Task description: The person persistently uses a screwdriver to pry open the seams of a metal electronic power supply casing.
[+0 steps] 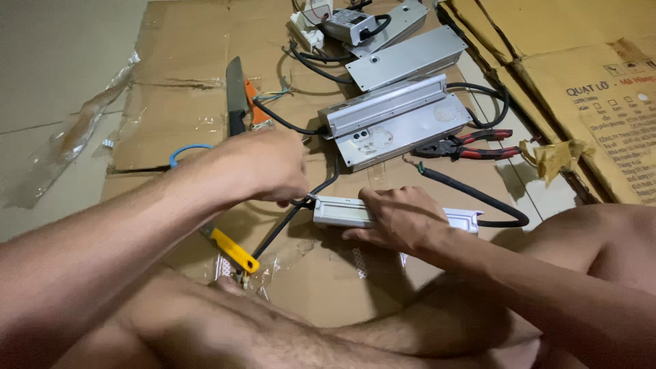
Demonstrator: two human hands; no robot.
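Observation:
My right hand [400, 219] lies over a small silver metal box [338, 212] on the cardboard and holds it down. My left hand [270, 164] is closed at the box's left end, where a black cable [294, 212] enters it; the fingertips pinch at the cable or something small there, which I cannot make out. A second black cable [478, 198] leaves the box's right end and curves back toward me.
Three larger silver metal boxes [393, 119] with black cables lie farther back. Red-handled pliers [468, 145] rest right of them, a dark knife [236, 96] and an orange tool left. A yellow-handled tool [232, 249] lies by my leg. Folded cardboard [588, 68] lies at right.

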